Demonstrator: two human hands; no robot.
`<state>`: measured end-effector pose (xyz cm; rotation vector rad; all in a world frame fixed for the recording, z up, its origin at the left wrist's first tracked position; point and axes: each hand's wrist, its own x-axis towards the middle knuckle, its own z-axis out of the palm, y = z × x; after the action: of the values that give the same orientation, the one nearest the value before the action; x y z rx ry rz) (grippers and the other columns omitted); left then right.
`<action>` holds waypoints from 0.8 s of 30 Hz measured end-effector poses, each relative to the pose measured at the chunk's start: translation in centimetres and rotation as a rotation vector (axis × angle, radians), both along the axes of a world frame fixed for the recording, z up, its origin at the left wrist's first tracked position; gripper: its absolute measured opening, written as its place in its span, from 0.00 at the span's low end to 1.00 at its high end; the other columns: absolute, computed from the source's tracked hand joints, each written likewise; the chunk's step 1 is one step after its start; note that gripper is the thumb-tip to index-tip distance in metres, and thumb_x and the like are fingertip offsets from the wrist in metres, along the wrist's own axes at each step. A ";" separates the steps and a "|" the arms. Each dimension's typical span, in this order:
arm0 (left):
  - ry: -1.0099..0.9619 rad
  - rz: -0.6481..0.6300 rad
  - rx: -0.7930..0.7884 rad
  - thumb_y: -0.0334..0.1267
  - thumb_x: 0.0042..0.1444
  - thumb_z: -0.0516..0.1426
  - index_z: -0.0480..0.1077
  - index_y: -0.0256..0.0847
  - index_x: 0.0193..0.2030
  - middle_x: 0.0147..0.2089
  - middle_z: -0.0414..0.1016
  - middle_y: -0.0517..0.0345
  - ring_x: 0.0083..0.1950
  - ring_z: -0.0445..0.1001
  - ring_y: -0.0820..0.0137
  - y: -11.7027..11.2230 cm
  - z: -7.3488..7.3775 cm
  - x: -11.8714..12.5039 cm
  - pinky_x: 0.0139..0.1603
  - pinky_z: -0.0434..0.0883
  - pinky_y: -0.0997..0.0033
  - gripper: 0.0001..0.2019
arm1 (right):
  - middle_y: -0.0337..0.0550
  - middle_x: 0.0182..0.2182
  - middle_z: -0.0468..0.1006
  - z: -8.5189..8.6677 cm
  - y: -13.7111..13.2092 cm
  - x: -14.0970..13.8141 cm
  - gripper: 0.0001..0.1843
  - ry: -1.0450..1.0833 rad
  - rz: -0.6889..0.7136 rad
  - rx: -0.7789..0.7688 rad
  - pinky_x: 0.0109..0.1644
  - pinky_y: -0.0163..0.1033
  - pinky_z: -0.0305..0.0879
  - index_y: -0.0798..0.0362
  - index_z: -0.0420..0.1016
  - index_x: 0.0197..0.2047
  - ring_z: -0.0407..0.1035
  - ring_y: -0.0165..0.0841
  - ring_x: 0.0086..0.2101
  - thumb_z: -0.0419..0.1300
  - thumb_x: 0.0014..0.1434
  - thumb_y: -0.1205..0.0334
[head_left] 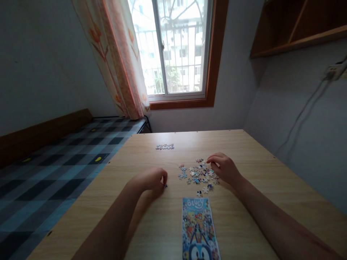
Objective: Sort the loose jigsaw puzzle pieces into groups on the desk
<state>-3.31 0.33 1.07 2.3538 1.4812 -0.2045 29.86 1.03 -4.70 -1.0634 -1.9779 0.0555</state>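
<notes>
On a light wooden table [257, 202], my left hand [150, 179] rests with its fingers curled, pinching a small dark puzzle piece [165, 186] against the tabletop. My right hand [223, 167] hovers with bent fingers over the right side of a loose heap of several puzzle pieces [197, 173], its fingertips touching them. A short row of joined pieces [165, 146] lies farther back, apart from both hands. A blue picture card [199, 229] showing a cartoon dog lies near the front edge between my forearms.
A bed with a blue checked cover [54, 166] stands left of the table. Behind the table are a barred window [179, 47] and an orange patterned curtain [119, 61]. A wooden shelf [298, 29] hangs at upper right, and a cable [306, 104] runs down the right wall.
</notes>
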 end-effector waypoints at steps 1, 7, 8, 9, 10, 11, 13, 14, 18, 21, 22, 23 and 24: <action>0.019 0.070 -0.004 0.31 0.40 0.58 0.78 0.44 0.31 0.31 0.78 0.60 0.29 0.70 0.71 0.5 0.1 -0.8 0.27 0.60 0.76 0.10 | 0.41 0.35 0.79 -0.2 0.1 0.0 0.12 0.005 -0.001 -0.006 0.48 0.39 0.66 0.51 0.78 0.32 0.71 0.33 0.40 0.54 0.54 0.73; 0.016 0.249 0.305 0.32 0.48 0.56 0.79 0.46 0.36 0.37 0.79 0.56 0.37 0.74 0.67 3.6 -1.2 -4.3 0.35 0.64 0.73 0.12 | 0.41 0.36 0.79 -0.8 0.3 -0.1 0.13 0.037 -0.006 -0.042 0.48 0.38 0.66 0.50 0.79 0.33 0.71 0.33 0.40 0.55 0.55 0.73; -0.014 0.248 0.370 0.32 0.50 0.55 0.79 0.47 0.35 0.40 0.79 0.57 0.39 0.75 0.67 4.1 -1.6 -4.5 0.37 0.65 0.73 0.12 | 0.41 0.36 0.79 -0.9 0.3 0.0 0.13 0.037 -0.005 -0.049 0.48 0.38 0.66 0.50 0.79 0.33 0.71 0.33 0.40 0.55 0.55 0.73; -0.043 0.262 0.422 0.32 0.52 0.54 0.79 0.47 0.36 0.42 0.79 0.57 0.39 0.75 0.68 4.4 -2.0 -4.7 0.38 0.66 0.73 0.12 | 0.41 0.36 0.79 -0.9 0.3 0.0 0.13 0.037 -0.003 -0.054 0.48 0.38 0.66 0.50 0.79 0.33 0.71 0.33 0.40 0.55 0.55 0.73; -0.066 0.284 0.467 0.32 0.53 0.54 0.79 0.47 0.38 0.45 0.79 0.57 0.40 0.75 0.68 4.7 -2.4 -4.8 0.39 0.67 0.73 0.12 | 0.41 0.36 0.79 -0.9 0.3 0.1 0.13 0.037 0.000 -0.058 0.48 0.38 0.66 0.50 0.79 0.33 0.71 0.33 0.40 0.55 0.55 0.73; -0.079 0.311 0.506 0.32 0.54 0.54 0.79 0.47 0.39 0.47 0.79 0.58 0.40 0.76 0.69 4.9 -2.6 -4.9 0.40 0.68 0.74 0.13 | 0.41 0.36 0.79 -0.9 0.3 0.1 0.13 0.037 0.001 -0.061 0.48 0.38 0.66 0.50 0.79 0.33 0.71 0.33 0.40 0.55 0.55 0.73; -0.070 0.372 0.561 0.33 0.55 0.54 0.78 0.47 0.42 0.47 0.79 0.58 0.42 0.76 0.68 5.0 -2.8 -4.8 0.41 0.68 0.73 0.13 | 0.41 0.36 0.79 -0.8 0.3 0.2 0.13 0.040 -0.003 -0.063 0.48 0.38 0.66 0.51 0.79 0.33 0.71 0.33 0.40 0.54 0.55 0.73; -0.054 0.400 0.571 0.34 0.55 0.54 0.78 0.47 0.42 0.46 0.80 0.57 0.42 0.76 0.67 4.9 -2.7 -4.7 0.41 0.68 0.73 0.13 | 0.41 0.36 0.79 -0.8 0.2 0.3 0.13 0.042 -0.007 -0.064 0.49 0.38 0.66 0.51 0.79 0.33 0.71 0.33 0.40 0.54 0.55 0.73; 0.023 0.451 0.511 0.40 0.55 0.55 0.80 0.47 0.38 0.41 0.82 0.55 0.41 0.77 0.64 4.1 -1.9 -4.0 0.39 0.69 0.71 0.11 | 0.41 0.36 0.79 -0.4 -0.1 0.1 0.13 0.043 -0.022 -0.087 0.49 0.38 0.65 0.51 0.79 0.33 0.71 0.33 0.40 0.54 0.56 0.72; 0.060 0.421 0.448 0.43 0.54 0.57 0.80 0.47 0.36 0.39 0.82 0.54 0.40 0.77 0.63 3.6 -1.6 -3.3 0.38 0.68 0.70 0.10 | 0.42 0.36 0.79 -0.1 -0.5 -0.2 0.13 0.042 -0.022 -0.116 0.49 0.38 0.65 0.51 0.79 0.33 0.71 0.33 0.40 0.53 0.56 0.72; 0.066 0.413 0.437 0.43 0.54 0.57 0.80 0.47 0.35 0.39 0.82 0.54 0.40 0.77 0.64 3.5 -1.7 -3.1 0.38 0.68 0.70 0.10 | 0.42 0.36 0.79 0.0 -0.7 -0.2 0.13 0.042 -0.020 -0.124 0.49 0.38 0.65 0.51 0.78 0.33 0.71 0.33 0.40 0.53 0.56 0.72; 0.070 0.408 0.434 0.43 0.53 0.57 0.80 0.47 0.35 0.39 0.82 0.54 0.40 0.77 0.64 3.5 -1.7 -2.9 0.38 0.68 0.70 0.10 | 0.42 0.37 0.79 0.1 -0.8 -0.3 0.13 0.041 -0.016 -0.132 0.49 0.38 0.65 0.51 0.78 0.33 0.71 0.33 0.41 0.53 0.56 0.72; 0.072 0.407 0.437 0.43 0.53 0.57 0.80 0.47 0.35 0.39 0.82 0.54 0.40 0.77 0.63 3.5 -1.9 -2.8 0.39 0.69 0.70 0.10 | 0.42 0.37 0.79 0.1 -0.8 -0.3 0.13 0.039 -0.012 -0.139 0.49 0.38 0.65 0.51 0.78 0.34 0.71 0.33 0.41 0.53 0.57 0.72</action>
<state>-6.16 3.81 -0.80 2.2970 2.1821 0.1569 29.58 0.22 -4.61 -1.1547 -1.9550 0.2082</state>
